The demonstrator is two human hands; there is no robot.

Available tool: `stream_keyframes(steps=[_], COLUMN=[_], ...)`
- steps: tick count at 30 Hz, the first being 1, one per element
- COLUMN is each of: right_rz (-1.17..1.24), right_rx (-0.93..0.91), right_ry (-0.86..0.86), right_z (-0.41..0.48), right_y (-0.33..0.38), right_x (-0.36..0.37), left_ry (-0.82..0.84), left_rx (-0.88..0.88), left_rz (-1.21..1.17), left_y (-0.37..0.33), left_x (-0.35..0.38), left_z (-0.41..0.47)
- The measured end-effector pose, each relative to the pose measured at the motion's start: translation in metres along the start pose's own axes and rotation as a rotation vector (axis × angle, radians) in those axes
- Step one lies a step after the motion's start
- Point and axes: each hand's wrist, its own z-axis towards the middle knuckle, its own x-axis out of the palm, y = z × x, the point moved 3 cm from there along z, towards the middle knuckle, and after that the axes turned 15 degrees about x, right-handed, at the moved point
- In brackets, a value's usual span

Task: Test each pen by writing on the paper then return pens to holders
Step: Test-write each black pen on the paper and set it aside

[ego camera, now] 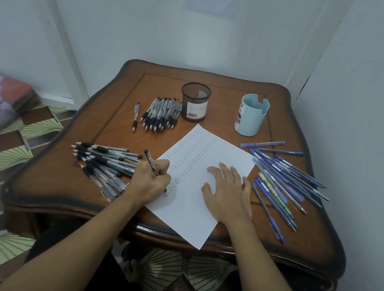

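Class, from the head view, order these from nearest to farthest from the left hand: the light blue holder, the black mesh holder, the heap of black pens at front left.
1. The heap of black pens, right beside the left hand, on its left.
2. The black mesh holder, back centre.
3. The light blue holder, back right.

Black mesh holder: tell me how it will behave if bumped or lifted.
The black mesh holder looks empty and is thin mesh, so probably light. Upright and taller than wide, it may tip if knocked near the rim. Being round, it would likely roll once down.
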Motion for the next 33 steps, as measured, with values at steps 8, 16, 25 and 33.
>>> stream_keyframes(steps=[8,16,25,33], right_rz=[0.004,-0.002,0.013,0.002], right_rx=[-0.001,-0.001,0.003,0.008], right_ry=[0.005,0.001,0.0,0.013], right_z=[0.0,0.001,0.002,-0.001], right_y=[0.001,0.0,0.0,0.001], right_x=[0.0,0.001,0.002,-0.001], left_ry=[0.023,-0.023,-0.287,-0.271], left_rx=[-0.036,-0.145,-0.3,-0.429], left_rz=[-0.037,-0.123,-0.391,-0.198], left_y=[-0.003,0.014,0.002,0.01], left_x=[0.0,-0.004,-0.007,-0.018], left_z=[-0.001,0.001,0.014,0.042])
